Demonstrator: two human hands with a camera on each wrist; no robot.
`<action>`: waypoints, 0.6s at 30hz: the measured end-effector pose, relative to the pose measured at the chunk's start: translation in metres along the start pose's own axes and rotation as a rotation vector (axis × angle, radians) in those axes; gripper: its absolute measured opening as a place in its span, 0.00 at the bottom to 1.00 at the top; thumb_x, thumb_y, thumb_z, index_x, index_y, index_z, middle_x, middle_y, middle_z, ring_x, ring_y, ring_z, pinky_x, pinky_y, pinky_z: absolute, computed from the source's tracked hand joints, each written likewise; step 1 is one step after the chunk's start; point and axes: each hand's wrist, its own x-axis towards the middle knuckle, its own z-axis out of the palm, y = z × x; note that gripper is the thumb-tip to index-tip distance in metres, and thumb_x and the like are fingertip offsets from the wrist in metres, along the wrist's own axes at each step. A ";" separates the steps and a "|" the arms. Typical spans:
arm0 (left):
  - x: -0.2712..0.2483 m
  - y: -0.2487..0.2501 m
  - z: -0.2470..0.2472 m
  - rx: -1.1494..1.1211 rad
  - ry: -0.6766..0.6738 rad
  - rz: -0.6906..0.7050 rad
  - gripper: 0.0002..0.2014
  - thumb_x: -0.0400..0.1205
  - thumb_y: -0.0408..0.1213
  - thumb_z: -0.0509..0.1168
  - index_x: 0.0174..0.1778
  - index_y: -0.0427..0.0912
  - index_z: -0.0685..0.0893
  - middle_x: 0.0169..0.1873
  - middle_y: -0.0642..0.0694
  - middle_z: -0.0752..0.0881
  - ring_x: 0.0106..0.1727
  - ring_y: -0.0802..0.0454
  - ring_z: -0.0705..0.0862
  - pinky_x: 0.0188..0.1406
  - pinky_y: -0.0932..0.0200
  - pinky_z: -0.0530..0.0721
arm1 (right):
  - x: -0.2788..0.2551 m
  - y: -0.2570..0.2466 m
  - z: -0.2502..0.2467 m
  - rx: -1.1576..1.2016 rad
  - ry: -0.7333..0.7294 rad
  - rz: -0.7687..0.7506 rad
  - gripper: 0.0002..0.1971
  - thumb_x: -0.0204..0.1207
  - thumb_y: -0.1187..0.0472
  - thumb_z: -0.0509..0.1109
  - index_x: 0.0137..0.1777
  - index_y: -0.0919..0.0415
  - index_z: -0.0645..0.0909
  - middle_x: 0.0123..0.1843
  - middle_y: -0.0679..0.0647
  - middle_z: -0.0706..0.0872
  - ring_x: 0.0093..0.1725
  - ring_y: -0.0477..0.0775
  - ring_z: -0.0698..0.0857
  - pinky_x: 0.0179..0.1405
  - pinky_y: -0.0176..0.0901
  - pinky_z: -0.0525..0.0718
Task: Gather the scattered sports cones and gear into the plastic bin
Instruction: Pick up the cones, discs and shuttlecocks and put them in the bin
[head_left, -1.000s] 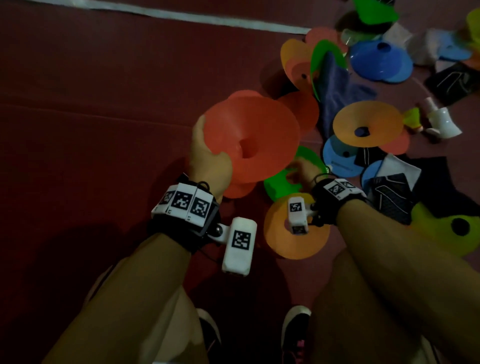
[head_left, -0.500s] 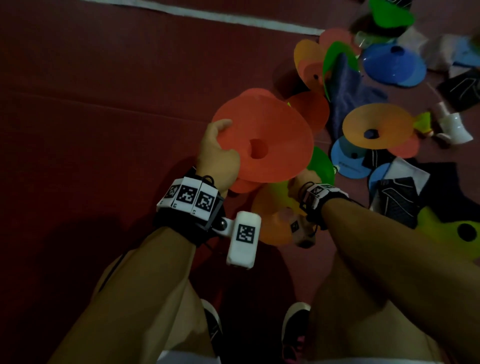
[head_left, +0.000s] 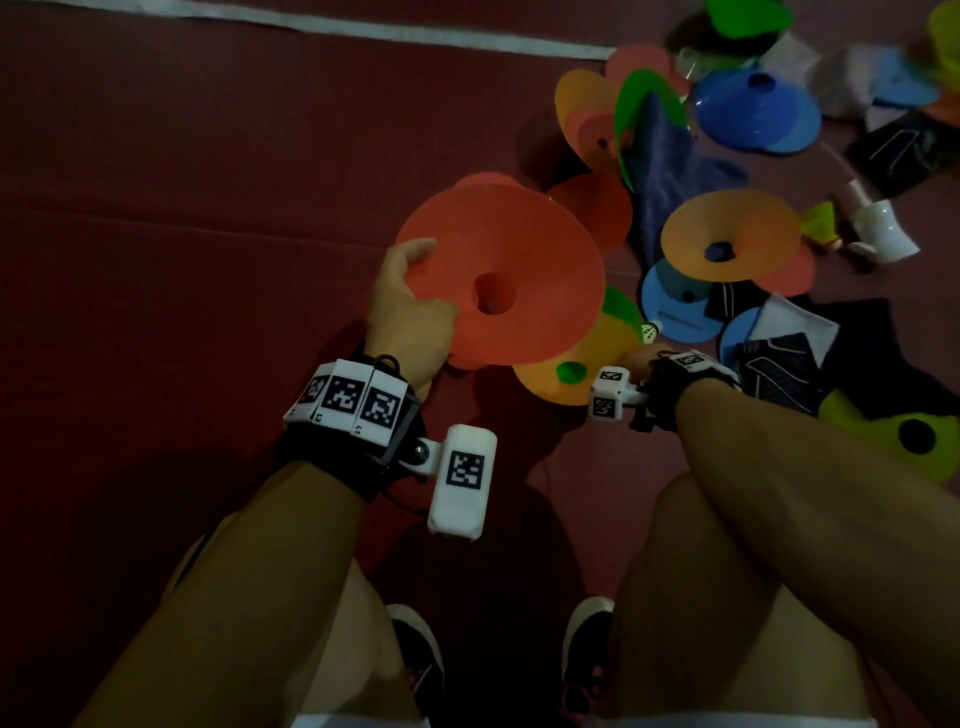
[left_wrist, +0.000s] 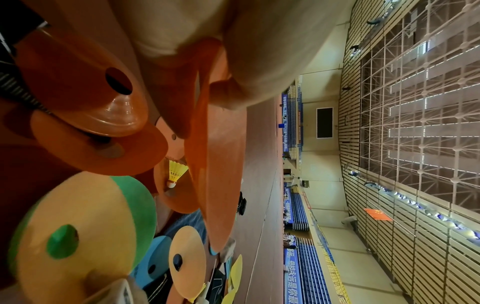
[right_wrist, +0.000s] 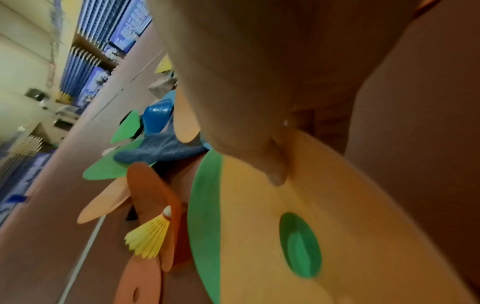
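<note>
Two hands, each gripping disc cones above the dark red floor (head_left: 182, 208).
Left hand (head_left: 410, 317) curls round the red cone stack (head_left: 514, 280); right hand (head_left: 641, 358), mostly hidden, pinches the orange cone (head_left: 597, 358) nested over a green cone (right_wrist: 205, 205). Plastic bin out of view.

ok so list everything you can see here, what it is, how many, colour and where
red-orange cones: stack, count unclear, held in left hand
orange cone: one, nested over a green cone, in right hand
loose cones on floor: many; orange, blue, green, yellow, right side
shuttlecock: one, yellow, beside held cones
blue cloth: one, among far cones
dark garments: several, black and white, far right
court line: white, across top
left hand: grips stack rim
right hand: grips orange cone rim
shoes: two, dark, bottom
</note>
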 end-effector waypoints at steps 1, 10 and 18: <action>0.000 0.000 0.000 0.005 0.004 0.006 0.33 0.72 0.19 0.62 0.66 0.58 0.78 0.55 0.60 0.76 0.58 0.56 0.82 0.58 0.48 0.87 | -0.012 -0.005 -0.004 0.034 0.009 -0.009 0.08 0.72 0.60 0.71 0.36 0.62 0.76 0.33 0.59 0.83 0.31 0.58 0.83 0.41 0.48 0.81; 0.007 0.002 0.001 -0.009 0.016 0.009 0.32 0.70 0.20 0.62 0.59 0.64 0.77 0.60 0.55 0.76 0.60 0.51 0.82 0.57 0.46 0.87 | -0.036 -0.037 -0.033 0.474 0.371 -0.149 0.15 0.75 0.67 0.65 0.27 0.58 0.68 0.28 0.56 0.73 0.29 0.57 0.72 0.29 0.47 0.72; -0.092 0.107 -0.021 0.156 0.037 -0.036 0.32 0.73 0.18 0.60 0.71 0.47 0.75 0.60 0.53 0.75 0.59 0.54 0.78 0.54 0.63 0.78 | -0.216 0.010 -0.116 0.463 0.301 -0.119 0.18 0.76 0.62 0.63 0.29 0.58 0.59 0.25 0.56 0.62 0.25 0.55 0.59 0.25 0.44 0.57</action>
